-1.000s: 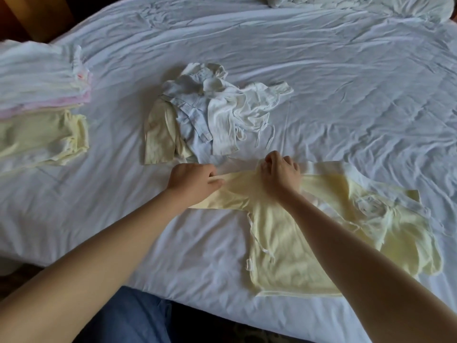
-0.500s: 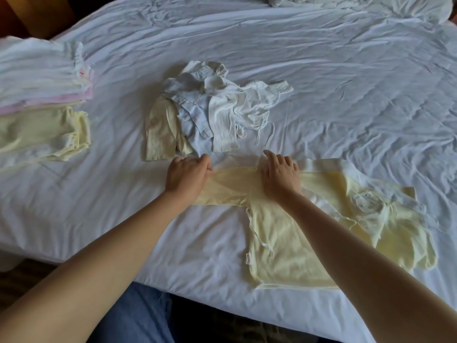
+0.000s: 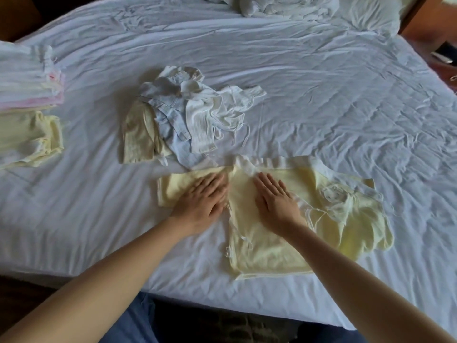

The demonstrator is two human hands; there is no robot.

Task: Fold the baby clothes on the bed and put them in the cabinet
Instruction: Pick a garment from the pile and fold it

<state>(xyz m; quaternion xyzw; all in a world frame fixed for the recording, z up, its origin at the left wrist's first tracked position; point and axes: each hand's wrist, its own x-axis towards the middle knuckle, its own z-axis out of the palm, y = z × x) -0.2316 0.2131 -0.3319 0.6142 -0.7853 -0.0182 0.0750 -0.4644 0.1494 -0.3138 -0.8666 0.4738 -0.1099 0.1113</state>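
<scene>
A pale yellow baby shirt (image 3: 267, 243) with white ties lies spread on the bed near its front edge. My left hand (image 3: 202, 199) lies flat with straight fingers on the shirt's left sleeve. My right hand (image 3: 277, 199) presses flat on the shirt's chest, just below the white collar. The shirt's right side is bunched and wrinkled. Behind the shirt sits a loose heap of unfolded baby clothes (image 3: 183, 120) in white, light blue and cream. At the left edge rest two folded stacks, a white and pink stack (image 3: 29, 78) and a yellow stack (image 3: 29, 139).
The white wrinkled bed sheet (image 3: 321, 82) covers the whole bed. Pillows (image 3: 296, 6) lie at the far end. A wooden piece of furniture (image 3: 420, 18) stands at the far right corner. Dark floor shows below the bed's front edge.
Both hands went from curled, gripping the sleeve and collar, to lying flat on the shirt. The left sleeve now lies pulled out straight to the left.
</scene>
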